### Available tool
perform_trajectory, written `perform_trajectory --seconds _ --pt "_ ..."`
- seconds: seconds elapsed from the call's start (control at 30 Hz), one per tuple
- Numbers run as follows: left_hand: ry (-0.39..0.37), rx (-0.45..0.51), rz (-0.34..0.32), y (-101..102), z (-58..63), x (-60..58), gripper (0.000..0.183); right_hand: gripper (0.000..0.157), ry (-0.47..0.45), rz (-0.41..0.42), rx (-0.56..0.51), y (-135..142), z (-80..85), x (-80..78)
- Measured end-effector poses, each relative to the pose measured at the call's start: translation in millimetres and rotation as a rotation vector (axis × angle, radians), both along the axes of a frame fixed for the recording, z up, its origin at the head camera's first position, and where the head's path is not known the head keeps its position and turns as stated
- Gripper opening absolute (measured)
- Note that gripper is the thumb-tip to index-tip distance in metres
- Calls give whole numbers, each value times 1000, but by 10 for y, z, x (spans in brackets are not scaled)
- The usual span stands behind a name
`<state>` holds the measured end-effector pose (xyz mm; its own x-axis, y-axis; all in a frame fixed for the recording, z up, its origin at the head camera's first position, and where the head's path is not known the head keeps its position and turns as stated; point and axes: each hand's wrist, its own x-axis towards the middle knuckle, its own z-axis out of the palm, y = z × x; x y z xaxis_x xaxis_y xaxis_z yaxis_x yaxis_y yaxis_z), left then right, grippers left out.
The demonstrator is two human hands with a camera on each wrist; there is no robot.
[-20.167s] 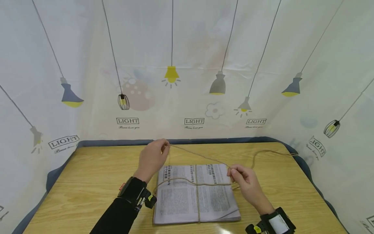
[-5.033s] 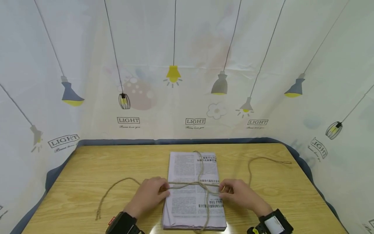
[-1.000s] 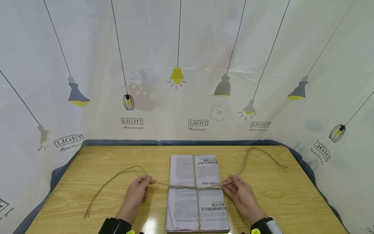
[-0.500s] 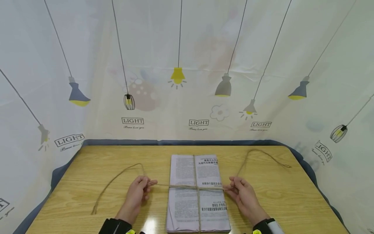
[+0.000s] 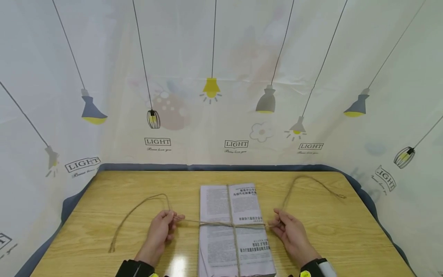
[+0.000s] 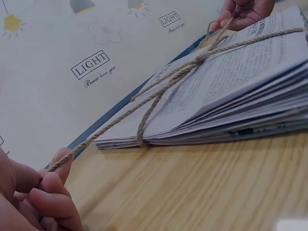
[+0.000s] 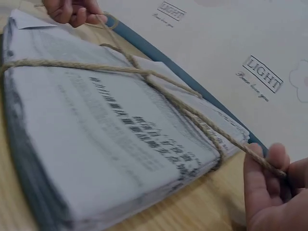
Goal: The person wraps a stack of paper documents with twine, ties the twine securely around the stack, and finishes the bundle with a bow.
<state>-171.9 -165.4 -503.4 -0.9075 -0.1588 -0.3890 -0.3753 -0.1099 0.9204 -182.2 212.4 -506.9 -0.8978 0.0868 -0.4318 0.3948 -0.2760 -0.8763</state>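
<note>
White sheeting (image 5: 194, 57) printed with 8 hanging lamps (image 5: 265, 100) rises along the far side, dark blue along its lower edge. On its near side, the pale wood worktop (image 5: 346, 231) carries a stack of newspapers (image 5: 218, 246), lying flat near the middle, between the 2 hands. Just right of the stack, the right hand (image 5: 292, 236) has its fingers curled, pinching the twine; left of the stack, a little farther off, the left hand (image 5: 157, 234) pinches it too, its fingers bent inward. The twine (image 5: 216, 224) wraps the stack lengthwise and crosswise, the runs crossing on top; whether they are knotted there I cannot tell. Between stack and left hand it runs straight, above the worktop. Its 2 loose tails curve across the worktop, 1 to the left, 1 to the far right.
</note>
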Motion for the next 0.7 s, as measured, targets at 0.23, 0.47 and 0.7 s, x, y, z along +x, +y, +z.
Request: perform_trajectory --seconds 0.23,0.47,0.7 --pt "3 -39 -33 22 19 10 24 47 25 -61 38 61 60 -120" --pt "-4 -43 -35 39 61 11 25 38 129 -108 151 -47 173 -236" --pt "-1 -60 -43 28 54 17 28 41 153 -187 172 -18 210 -297"
